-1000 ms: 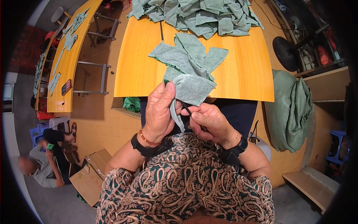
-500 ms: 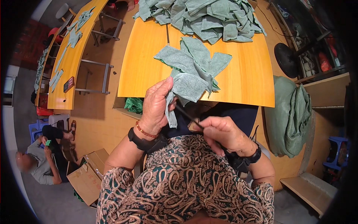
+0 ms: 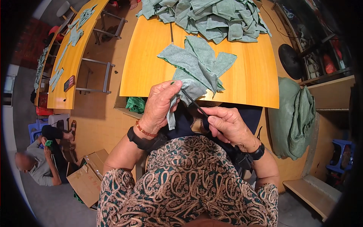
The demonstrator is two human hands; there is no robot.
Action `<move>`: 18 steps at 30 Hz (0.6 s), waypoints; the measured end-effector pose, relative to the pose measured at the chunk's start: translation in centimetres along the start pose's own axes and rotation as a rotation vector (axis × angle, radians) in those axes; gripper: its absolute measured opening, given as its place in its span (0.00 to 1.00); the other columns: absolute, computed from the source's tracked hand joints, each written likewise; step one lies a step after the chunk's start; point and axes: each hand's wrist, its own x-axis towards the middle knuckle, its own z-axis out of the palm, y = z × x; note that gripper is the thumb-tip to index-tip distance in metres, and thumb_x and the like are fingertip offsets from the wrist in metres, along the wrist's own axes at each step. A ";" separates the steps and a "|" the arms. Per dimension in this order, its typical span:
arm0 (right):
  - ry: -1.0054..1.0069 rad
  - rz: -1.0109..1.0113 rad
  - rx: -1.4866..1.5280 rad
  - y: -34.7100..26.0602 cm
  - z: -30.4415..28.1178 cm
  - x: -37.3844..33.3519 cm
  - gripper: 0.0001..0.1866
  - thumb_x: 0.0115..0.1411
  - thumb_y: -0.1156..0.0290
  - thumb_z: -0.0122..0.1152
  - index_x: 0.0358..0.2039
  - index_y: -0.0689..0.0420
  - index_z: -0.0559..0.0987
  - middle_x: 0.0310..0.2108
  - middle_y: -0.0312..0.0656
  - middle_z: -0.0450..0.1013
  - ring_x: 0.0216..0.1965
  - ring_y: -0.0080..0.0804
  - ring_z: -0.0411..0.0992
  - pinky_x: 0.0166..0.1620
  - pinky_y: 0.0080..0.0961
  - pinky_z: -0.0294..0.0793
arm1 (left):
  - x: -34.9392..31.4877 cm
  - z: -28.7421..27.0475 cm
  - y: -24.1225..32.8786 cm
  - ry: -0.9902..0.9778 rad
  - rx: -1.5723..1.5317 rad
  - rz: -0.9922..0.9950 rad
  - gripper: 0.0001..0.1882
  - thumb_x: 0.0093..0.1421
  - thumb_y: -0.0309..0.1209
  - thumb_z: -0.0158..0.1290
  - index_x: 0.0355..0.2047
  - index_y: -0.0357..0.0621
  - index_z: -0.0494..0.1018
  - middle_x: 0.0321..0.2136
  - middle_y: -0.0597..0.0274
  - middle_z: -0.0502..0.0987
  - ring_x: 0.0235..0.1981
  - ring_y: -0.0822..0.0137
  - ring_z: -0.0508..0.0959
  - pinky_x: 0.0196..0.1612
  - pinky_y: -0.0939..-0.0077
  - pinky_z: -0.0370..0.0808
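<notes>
Fingers of the right hand (image 3: pixel 231 126), right of the frame's centre, close narrowly round a thin black stick (image 3: pixel 195 103); the left hand (image 3: pixel 159 104), left of centre, pinches grey-green cloth (image 3: pixel 193 89) between thumb and fingers. Since half a second ago the right hand has risen slightly and the flap beside the left thumb has gone from view; the stick's upper end now shows there against the cloth, apparently bringing both hands to one spot. The stick's long axis slants from lower right to upper left. Held at the table's (image 3: pixel 253 85) near edge, the cloth hangs a narrow strip downward, while wider ends fan to upper left and upper right. Beyond, at the frame's top, lies a cloth pile (image 3: pixel 211 19).
</notes>
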 end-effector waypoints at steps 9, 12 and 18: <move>-0.092 0.015 0.206 0.9 -0.5 0.8 0.16 0.67 0.68 0.57 0.53 0.57 0.78 0.17 0.32 0.69 0.11 0.11 0.57 0.12 0.12 0.51 | -0.7 1.3 0.3 -0.177 0.084 -0.061 0.24 0.71 0.45 0.43 0.43 0.34 0.78 0.25 0.65 0.79 0.16 0.84 0.67 0.19 0.90 0.64; -0.145 -0.016 0.351 1.5 0.7 0.9 0.17 0.66 0.64 0.59 0.52 0.58 0.77 0.16 0.31 0.67 0.10 0.12 0.56 0.13 0.12 0.50 | -1.1 1.4 -0.2 -0.234 0.024 -0.043 0.29 0.72 0.48 0.38 0.45 0.33 0.76 0.24 0.65 0.78 0.16 0.82 0.66 0.19 0.88 0.62; -0.166 -0.086 0.361 1.9 2.0 1.7 0.15 0.68 0.64 0.56 0.49 0.59 0.76 0.18 0.32 0.69 0.12 0.13 0.58 0.13 0.13 0.53 | -1.8 1.7 -0.3 -0.283 -0.024 -0.053 0.30 0.73 0.51 0.34 0.55 0.34 0.70 0.24 0.68 0.74 0.16 0.80 0.65 0.20 0.87 0.61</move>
